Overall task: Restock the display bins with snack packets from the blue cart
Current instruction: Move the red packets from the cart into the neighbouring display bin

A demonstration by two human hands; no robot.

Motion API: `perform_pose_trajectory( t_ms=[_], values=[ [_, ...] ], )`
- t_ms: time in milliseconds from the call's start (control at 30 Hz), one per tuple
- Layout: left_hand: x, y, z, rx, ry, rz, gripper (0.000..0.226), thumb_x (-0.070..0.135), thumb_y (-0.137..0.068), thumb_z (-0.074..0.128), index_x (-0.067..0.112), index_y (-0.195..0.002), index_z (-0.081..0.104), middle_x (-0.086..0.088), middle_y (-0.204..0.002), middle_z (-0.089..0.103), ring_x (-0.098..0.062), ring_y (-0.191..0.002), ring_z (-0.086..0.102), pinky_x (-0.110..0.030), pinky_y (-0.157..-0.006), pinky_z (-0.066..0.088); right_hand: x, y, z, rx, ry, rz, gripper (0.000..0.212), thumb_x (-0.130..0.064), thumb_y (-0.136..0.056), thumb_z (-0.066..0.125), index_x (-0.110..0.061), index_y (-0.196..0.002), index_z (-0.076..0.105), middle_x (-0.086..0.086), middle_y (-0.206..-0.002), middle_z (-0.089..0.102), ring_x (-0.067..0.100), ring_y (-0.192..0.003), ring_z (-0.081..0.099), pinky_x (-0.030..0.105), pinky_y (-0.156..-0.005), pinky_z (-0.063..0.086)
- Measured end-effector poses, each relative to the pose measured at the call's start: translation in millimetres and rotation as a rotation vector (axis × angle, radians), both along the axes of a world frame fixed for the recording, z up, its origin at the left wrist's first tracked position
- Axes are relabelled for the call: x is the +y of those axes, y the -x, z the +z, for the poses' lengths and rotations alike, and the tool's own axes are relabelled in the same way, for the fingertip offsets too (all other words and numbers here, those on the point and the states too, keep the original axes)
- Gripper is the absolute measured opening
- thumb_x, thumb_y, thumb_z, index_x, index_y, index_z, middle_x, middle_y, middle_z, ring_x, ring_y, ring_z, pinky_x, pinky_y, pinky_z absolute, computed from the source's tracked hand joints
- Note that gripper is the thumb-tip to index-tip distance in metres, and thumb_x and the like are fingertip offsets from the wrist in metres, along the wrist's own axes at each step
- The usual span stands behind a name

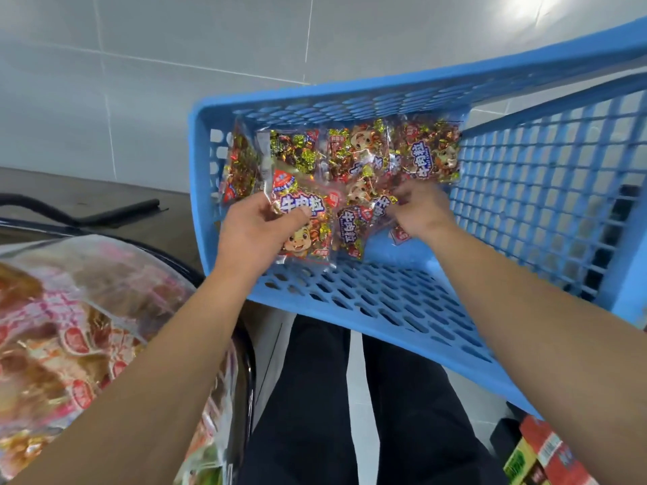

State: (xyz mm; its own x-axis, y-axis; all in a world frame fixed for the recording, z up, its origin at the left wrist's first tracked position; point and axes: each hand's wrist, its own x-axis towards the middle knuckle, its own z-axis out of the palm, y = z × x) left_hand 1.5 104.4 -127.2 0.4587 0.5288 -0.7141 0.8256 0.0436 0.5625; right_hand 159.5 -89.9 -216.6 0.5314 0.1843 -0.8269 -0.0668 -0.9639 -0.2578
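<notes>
The blue cart (pixel 367 295) with perforated walls stands in front of me, its far end holding several clear snack packets (pixel 430 152) of gold and red wrapped pieces with a cartoon animal. My left hand (pixel 255 232) grips one such packet (pixel 308 225) by its left edge, thumb across its front, just above the cart's floor. My right hand (pixel 420 208) reaches into the pile, fingers curled on another packet (pixel 353 229) beside it.
A round display bin (pixel 245 344) with a black rim sits at lower left, filled with pink and white snack packets (pixel 70 327). Boxed goods (pixel 546 453) show at lower right. White floor tiles lie beyond the cart; my dark trousers are below.
</notes>
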Motion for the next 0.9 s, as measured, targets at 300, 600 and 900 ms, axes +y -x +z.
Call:
perform_pose_trajectory(
  t_ms=[300, 600, 900],
  values=[
    [-10.6, -17.5, 9.3, 0.024, 0.055, -0.012, 0.016, 0.04, -0.092, 0.07, 0.032, -0.105, 0.065, 0.013, -0.097, 0.072, -0.001, -0.09, 0.066, -0.036, -0.081, 0.054, -35.5, -27.1, 76.7, -0.045, -0.575, -0.673, 0.007, -0.023, -0.075, 0.075, -0.03, -0.073, 0.072, -0.007, -0.072, 0.073, 0.014, -0.069, 0.068, 0.032, -0.067, 0.057],
    [-13.6, -23.8, 23.1, 0.056, 0.285, -0.237, 0.067, 0.069, -0.078, 0.064, 0.032, -0.133, 0.06, 0.015, -0.112, 0.067, -0.005, -0.102, 0.063, -0.031, -0.086, 0.047, 15.2, -3.8, 91.2, 0.246, -0.521, -0.039, 0.012, -0.016, -0.085, 0.074, -0.026, -0.08, 0.07, -0.004, -0.075, 0.072, 0.01, -0.071, 0.068, 0.026, -0.065, 0.053],
    [0.6, 9.0, 11.6, 0.042, 0.18, -0.031, 0.026, 0.029, -0.082, 0.081, 0.036, -0.101, 0.066, 0.017, -0.097, 0.076, 0.0, -0.09, 0.071, -0.032, -0.088, 0.057, 23.2, 34.2, 30.7, -0.072, -0.291, -0.503, 0.024, -0.038, -0.085, 0.072, -0.025, -0.102, 0.063, -0.016, -0.091, 0.062, 0.002, -0.088, 0.062, 0.023, -0.078, 0.047]
  ],
)
